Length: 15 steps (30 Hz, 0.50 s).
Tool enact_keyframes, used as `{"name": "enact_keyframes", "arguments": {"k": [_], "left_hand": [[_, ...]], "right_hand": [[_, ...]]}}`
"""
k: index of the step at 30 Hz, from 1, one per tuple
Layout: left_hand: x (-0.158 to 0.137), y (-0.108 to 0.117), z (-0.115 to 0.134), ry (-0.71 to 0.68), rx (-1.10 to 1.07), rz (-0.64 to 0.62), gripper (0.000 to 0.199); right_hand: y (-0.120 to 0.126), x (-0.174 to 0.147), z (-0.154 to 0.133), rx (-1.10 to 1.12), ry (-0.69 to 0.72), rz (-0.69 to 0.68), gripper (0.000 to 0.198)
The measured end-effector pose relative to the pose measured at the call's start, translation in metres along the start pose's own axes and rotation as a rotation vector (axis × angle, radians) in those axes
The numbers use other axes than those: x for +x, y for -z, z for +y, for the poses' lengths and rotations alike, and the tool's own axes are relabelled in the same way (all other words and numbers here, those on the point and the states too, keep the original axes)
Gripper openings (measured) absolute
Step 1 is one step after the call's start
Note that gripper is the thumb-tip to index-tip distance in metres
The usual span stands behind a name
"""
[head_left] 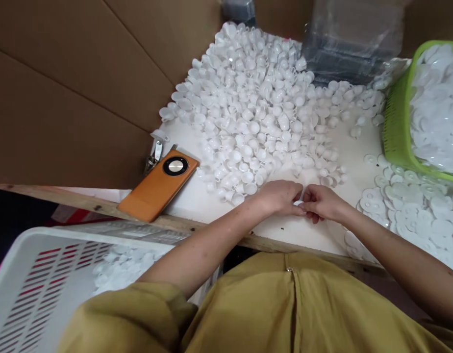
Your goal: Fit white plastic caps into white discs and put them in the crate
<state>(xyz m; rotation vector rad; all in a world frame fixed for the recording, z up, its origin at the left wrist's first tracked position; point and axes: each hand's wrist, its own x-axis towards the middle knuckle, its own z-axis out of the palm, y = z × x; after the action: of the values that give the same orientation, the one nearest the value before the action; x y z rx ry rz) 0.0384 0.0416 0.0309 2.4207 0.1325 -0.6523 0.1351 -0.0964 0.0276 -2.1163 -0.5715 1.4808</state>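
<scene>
Hands meeting over 1 small white piece

Pinched shut between left hand [280, 196] and right hand [322, 202] fingertips: small white piece [298, 202]; cup pile [256, 108] just beyond fingers.

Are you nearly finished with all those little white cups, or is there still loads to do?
Some looks done: white pieces lie in the white crate by the lap. In hand now: the left hand and right hand meet around one small white piece. Lots is left: a big pile of tiny cups covers the table, flat white discs lie at the right, and more fill the green basket.
</scene>
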Motion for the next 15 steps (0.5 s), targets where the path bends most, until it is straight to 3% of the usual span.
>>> {"name": "enact_keyframes", "arguments": {"k": [7, 9, 12, 14, 15], "left_hand": [[-0.006, -0.001, 0.003, 0.025, -0.018, 0.039, 0.038], [-0.012, -0.010, 0.005, -0.005, -0.027, 0.113, 0.031], [-0.027, -0.027, 0.006, -0.067, -0.071, 0.263, 0.024], [-0.045, -0.036, 0.004, -0.087, -0.167, 0.319, 0.023], [-0.058, -0.038, 0.000, -0.083, -0.232, 0.327, 0.022]], "right_hand": [[-0.002, -0.005, 0.004, -0.009, 0.121, -0.046, 0.019], [0.007, -0.015, 0.012, -0.079, 0.213, 0.034, 0.013], [0.042, -0.032, 0.036, -0.350, 0.265, 0.454, 0.016], [0.072, -0.041, 0.058, -0.650, 0.217, 0.799, 0.017], [0.086, -0.043, 0.069, -0.789, 0.184, 0.909, 0.019]]}}
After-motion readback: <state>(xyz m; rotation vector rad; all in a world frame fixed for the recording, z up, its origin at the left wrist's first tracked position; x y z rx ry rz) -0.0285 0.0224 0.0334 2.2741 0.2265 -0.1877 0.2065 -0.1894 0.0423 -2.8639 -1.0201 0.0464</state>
